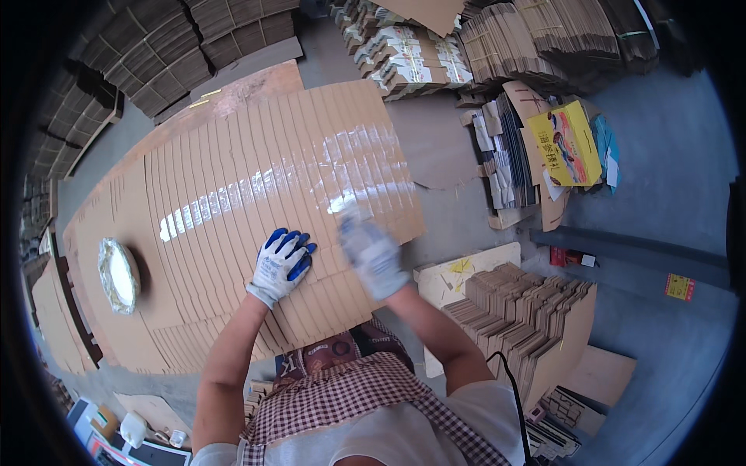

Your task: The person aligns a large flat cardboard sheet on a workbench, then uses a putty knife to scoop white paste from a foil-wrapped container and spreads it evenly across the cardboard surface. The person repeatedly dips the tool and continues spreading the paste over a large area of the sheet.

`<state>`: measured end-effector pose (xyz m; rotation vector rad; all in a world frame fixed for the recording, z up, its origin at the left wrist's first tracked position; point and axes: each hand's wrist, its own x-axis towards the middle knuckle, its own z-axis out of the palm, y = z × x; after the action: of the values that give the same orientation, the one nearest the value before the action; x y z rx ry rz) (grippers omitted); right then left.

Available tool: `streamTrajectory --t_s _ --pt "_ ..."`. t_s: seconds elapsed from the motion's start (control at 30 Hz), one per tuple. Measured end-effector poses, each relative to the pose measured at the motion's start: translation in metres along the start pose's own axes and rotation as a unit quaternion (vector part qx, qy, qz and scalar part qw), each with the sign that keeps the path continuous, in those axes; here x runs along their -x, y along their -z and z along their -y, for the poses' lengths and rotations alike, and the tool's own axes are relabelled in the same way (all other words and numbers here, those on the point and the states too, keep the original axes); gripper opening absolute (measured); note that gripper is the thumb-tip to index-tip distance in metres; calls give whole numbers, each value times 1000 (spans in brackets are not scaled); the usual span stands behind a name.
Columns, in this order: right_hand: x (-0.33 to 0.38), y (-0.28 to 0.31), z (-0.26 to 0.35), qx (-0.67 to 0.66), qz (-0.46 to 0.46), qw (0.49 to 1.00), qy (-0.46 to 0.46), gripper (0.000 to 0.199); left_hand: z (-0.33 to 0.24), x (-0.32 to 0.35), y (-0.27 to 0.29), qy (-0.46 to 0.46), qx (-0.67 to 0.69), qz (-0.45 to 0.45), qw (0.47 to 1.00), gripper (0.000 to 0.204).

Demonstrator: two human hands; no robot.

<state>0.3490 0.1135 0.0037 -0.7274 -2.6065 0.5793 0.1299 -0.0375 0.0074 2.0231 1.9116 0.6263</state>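
Observation:
A row of overlapping flat cardboard sheets (225, 272) spreads over the worktop in front of me. Shiny strips of clear tape (225, 203) run across them, with a wider taped patch (365, 163) toward the right. My left hand (283, 264), in a white and blue glove, lies flat on the sheets with its fingers spread. To its right, my gloved right hand (371, 252) is over the sheets beside the taped patch. Motion smears its fingers, so whether it holds anything is unclear. A round, shiny roll wrapped in clear film (119, 276) rests at the left end of the cardboard.
Stacked folded cardboard (528, 318) stands close at my right. Beyond it, a yellow printed box (566, 144) sits on more cardboard. Tied cardboard bundles (159, 54) line the far left, and printed cartons (412, 58) are piled at the back. A dark beam (637, 252) lies on the right.

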Motion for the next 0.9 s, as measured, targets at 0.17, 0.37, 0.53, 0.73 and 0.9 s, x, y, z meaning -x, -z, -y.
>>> streamTrajectory --t_s 0.17,0.37,0.53,0.73,0.9 --pt "17 -25 -33 143 40 988 -34 47 2 0 -1 -4 6 -6 1000 36" --pt "-4 6 -24 70 -47 991 -108 44 2 4 2 4 5 0 1000 35" --pt "-2 -47 -10 100 -38 994 -3 42 -1 -7 -2 -20 3 -9 1000 32" --pt "-9 23 -91 94 -120 969 -193 33 4 -4 2 -8 10 -26 1000 32" --pt "12 7 -15 82 -3 996 27 36 1 -2 -2 -4 5 1 1000 34"
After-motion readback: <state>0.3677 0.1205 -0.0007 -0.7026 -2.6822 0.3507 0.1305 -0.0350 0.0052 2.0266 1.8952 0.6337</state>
